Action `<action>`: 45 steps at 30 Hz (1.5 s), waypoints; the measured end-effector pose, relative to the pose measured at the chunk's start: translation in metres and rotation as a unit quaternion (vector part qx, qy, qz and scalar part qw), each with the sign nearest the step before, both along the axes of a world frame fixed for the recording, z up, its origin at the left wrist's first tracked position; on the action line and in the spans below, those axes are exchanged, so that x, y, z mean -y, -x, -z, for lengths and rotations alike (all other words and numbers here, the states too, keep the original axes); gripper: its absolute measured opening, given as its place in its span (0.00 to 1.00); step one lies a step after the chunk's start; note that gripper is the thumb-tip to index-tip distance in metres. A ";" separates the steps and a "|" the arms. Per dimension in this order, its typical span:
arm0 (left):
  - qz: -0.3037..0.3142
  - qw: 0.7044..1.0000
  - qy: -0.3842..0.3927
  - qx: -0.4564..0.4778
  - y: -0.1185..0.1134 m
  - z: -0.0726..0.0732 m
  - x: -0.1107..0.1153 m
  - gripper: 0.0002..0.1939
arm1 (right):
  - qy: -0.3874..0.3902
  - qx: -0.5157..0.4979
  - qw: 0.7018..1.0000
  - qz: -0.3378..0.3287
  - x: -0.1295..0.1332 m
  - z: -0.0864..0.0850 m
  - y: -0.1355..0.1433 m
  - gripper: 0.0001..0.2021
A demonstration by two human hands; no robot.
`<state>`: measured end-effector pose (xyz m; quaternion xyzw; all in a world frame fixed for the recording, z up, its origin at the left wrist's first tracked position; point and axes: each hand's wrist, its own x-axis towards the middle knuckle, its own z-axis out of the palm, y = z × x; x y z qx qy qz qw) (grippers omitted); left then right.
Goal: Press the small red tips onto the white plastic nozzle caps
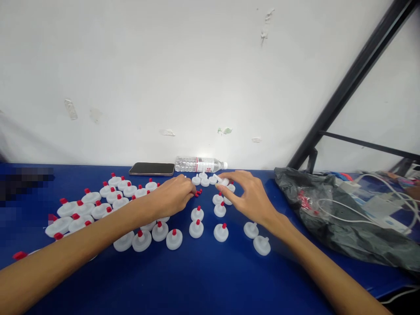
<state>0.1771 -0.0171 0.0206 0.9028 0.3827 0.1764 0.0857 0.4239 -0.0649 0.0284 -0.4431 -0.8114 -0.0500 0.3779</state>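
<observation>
My left hand [181, 193] reaches to the middle of the blue table, fingers pinched together beside a few small red caps [198, 193]. Whatever lies between those fingertips is hidden. My right hand [251, 196] has its thumb and forefinger closed around a white round nozzle lid [223, 180], tilted with its spout toward the left. Just beyond both hands sits a cluster of bare white lids [204, 181]. Red-tipped white lids [174, 239] stand in large numbers under and around my left forearm, with several more between the hands. Two lids without red tips [261, 245] lie near my right wrist.
A phone [152, 169] and a clear plastic bottle [200, 164] lie along the wall. At right, a dark plastic bag [341, 236] holds a clear packet of red pieces [310, 201], with a white cable [354, 220] over it. A black metal bar [348, 87] slants above.
</observation>
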 end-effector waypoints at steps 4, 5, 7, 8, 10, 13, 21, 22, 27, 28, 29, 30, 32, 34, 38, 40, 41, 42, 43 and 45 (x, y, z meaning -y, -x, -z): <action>-0.032 0.999 0.014 0.002 -0.004 0.001 0.002 0.08 | -0.001 0.007 1.000 -0.004 0.001 0.000 0.000 0.09; -0.040 0.999 0.016 0.007 -0.005 -0.001 0.003 0.08 | 0.000 0.010 1.000 -0.006 0.001 0.001 0.000 0.09; -0.052 0.998 0.021 0.024 -0.005 -0.006 0.004 0.09 | 0.003 0.015 1.000 -0.013 0.001 0.002 0.000 0.11; -0.055 0.997 0.024 0.039 -0.005 -0.010 0.005 0.08 | 0.004 0.017 1.000 -0.017 0.001 0.002 0.001 0.13; -0.054 0.995 0.034 0.080 -0.005 -0.019 0.007 0.08 | 0.005 0.022 0.999 -0.026 0.001 0.004 0.001 0.17; -0.029 0.986 0.064 0.151 -0.006 -0.031 0.010 0.12 | -0.002 0.025 0.999 -0.037 0.001 0.006 0.002 0.17; 0.014 0.966 0.132 0.219 -0.012 -0.038 0.020 0.12 | -0.022 0.018 0.998 -0.052 0.003 0.004 0.003 0.16; 0.014 0.967 0.128 0.218 -0.013 -0.038 0.021 0.11 | -0.024 0.018 0.998 -0.054 0.004 0.005 0.003 0.15; 0.001 0.982 0.067 0.176 -0.016 -0.036 0.026 0.13 | -0.030 0.014 0.998 -0.055 0.005 0.006 0.002 0.16; 0.004 0.985 0.055 0.161 -0.016 -0.036 0.026 0.14 | -0.030 0.011 0.998 -0.053 0.006 0.006 0.002 0.16; 0.010 0.988 0.043 0.147 -0.016 -0.036 0.026 0.16 | -0.028 0.006 0.998 -0.052 0.007 0.005 0.003 0.17; 0.016 0.990 0.033 0.134 -0.017 -0.035 0.027 0.18 | -0.027 0.000 0.998 -0.052 0.008 0.005 0.003 0.17; 0.025 0.993 0.008 0.115 -0.017 -0.036 0.028 0.19 | -0.026 -0.013 0.998 -0.057 0.011 0.004 0.005 0.17; 0.027 0.994 -0.019 0.101 -0.018 -0.037 0.030 0.18 | -0.030 -0.028 0.997 -0.064 0.013 0.005 0.007 0.18; 0.017 0.995 -0.055 0.086 -0.020 -0.037 0.035 0.17 | -0.040 -0.035 0.995 -0.087 0.015 0.010 0.011 0.16; 0.018 0.995 -0.054 0.080 -0.020 -0.037 0.037 0.18 | -0.039 -0.021 0.994 -0.096 0.016 0.012 0.013 0.15; 0.019 0.996 -0.051 0.076 -0.020 -0.037 0.037 0.18 | -0.037 -0.010 0.995 -0.097 0.016 0.013 0.013 0.16; 0.019 0.996 -0.047 0.073 -0.021 -0.037 0.037 0.17 | -0.038 0.000 0.994 -0.098 0.016 0.013 0.014 0.16; 0.017 0.996 -0.043 0.070 -0.021 -0.038 0.037 0.17 | -0.043 0.007 0.994 -0.098 0.017 0.012 0.014 0.16; 0.010 0.997 -0.035 0.065 -0.021 -0.039 0.037 0.18 | -0.047 0.010 0.995 -0.087 0.017 0.009 0.015 0.14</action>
